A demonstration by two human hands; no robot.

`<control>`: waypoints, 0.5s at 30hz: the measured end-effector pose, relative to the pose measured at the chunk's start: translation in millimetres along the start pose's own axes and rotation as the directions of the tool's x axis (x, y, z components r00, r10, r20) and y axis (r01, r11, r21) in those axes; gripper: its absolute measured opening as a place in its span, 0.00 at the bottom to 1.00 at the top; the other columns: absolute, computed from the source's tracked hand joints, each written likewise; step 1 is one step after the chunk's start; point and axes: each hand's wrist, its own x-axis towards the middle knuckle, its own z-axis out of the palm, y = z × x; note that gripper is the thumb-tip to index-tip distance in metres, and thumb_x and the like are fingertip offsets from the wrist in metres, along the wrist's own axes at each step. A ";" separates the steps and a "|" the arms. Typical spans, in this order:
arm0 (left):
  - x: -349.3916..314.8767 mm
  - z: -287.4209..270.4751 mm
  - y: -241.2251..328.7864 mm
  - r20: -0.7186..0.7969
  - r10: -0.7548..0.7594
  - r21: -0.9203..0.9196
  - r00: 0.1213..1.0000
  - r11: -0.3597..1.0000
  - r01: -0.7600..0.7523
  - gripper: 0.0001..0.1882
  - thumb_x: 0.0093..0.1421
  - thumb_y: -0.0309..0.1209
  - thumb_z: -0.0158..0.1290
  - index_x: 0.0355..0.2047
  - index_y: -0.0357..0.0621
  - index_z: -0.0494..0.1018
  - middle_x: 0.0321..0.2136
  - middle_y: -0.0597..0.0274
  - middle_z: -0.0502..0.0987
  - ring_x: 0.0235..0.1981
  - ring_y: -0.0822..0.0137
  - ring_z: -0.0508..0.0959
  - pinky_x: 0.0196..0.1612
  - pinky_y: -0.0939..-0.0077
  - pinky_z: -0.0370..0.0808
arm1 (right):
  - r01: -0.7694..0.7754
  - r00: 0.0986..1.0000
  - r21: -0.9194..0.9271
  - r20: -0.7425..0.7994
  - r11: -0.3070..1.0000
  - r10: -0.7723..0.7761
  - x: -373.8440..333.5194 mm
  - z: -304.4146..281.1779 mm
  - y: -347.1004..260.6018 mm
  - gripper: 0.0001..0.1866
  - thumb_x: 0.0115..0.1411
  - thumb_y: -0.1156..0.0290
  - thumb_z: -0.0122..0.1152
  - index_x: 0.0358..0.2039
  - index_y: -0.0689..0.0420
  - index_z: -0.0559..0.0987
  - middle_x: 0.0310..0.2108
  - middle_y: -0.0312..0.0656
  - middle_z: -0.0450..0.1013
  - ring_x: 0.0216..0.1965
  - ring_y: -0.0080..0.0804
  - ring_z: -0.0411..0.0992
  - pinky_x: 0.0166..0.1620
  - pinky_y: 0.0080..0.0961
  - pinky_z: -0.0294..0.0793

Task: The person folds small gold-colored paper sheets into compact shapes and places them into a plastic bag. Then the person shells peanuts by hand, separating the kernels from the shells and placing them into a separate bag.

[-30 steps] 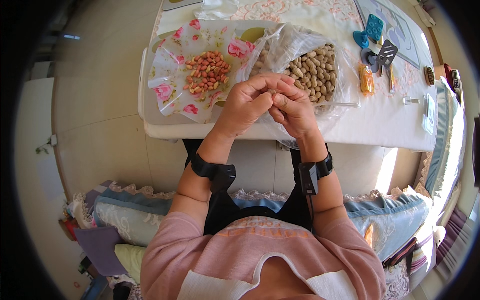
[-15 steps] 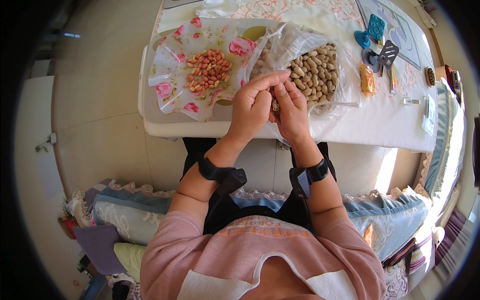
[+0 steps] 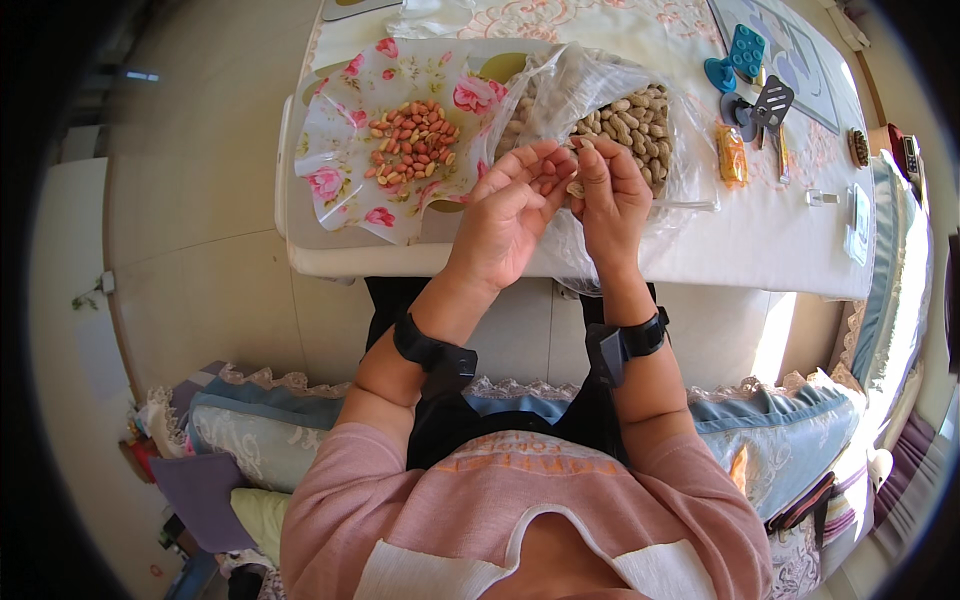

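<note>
My two hands meet over the near edge of an open clear plastic bag (image 3: pixel 690 180) full of unshelled peanuts (image 3: pixel 625 125). Between thumb and fingers my right hand (image 3: pixel 612 190) grips a broken peanut shell (image 3: pixel 575 188). Close against it, my left hand (image 3: pixel 497 225) is cupped with its fingers curled and palm partly showing; what lies in those fingers I cannot make out. To their left, a heap of reddish shelled peanut kernels (image 3: pixel 415 145) lies on a wavy flower-printed sheet (image 3: pixel 330 145).
On the right of the white-covered table (image 3: pixel 750 255) are an orange packet (image 3: pixel 732 157), a dark slotted spatula (image 3: pixel 773 102), a blue suction-foot holder (image 3: pixel 720 74), and a small clear item (image 3: pixel 822 199). A blue cushioned seat (image 3: pixel 260 425) is behind the table's near edge.
My hands have drawn slightly apart from their tight clasp. The left palm has turned more upward, and a piece of shell now shows by the right fingers.
</note>
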 end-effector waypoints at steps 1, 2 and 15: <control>-0.5 1.3 4.4 -0.006 0.031 -0.028 0.999 0.999 -0.032 0.27 0.52 0.14 0.38 0.55 0.31 0.63 0.51 0.51 0.68 0.56 0.60 0.69 0.63 0.66 0.65 | -0.084 0.996 0.203 0.043 0.976 0.077 3.6 -8.0 -3.6 0.12 0.68 0.64 0.51 0.42 0.59 0.76 0.18 0.35 0.68 0.14 0.18 0.61 0.17 0.16 0.60; -0.9 2.3 9.9 -0.013 0.063 -0.057 0.998 0.996 -0.064 0.26 0.52 0.14 0.39 0.54 0.30 0.63 0.50 0.51 0.68 0.55 0.60 0.69 0.64 0.66 0.65 | -0.172 0.983 0.400 0.123 0.900 0.133 9.4 -17.7 -7.6 0.14 0.69 0.62 0.49 0.42 0.59 0.76 0.18 0.35 0.67 0.14 0.18 0.60 0.17 0.15 0.57; -1.9 -8.2 39.8 0.063 0.703 0.564 0.708 0.560 -0.607 0.30 0.50 0.14 0.41 0.56 0.32 0.65 0.61 0.51 0.60 0.66 0.62 0.54 0.69 0.65 0.46 | 0.038 0.996 -0.799 -0.016 0.600 -0.084 26.5 -48.6 11.7 0.13 0.60 0.61 0.62 0.29 0.58 0.79 0.20 0.42 0.74 0.21 0.31 0.71 0.26 0.27 0.69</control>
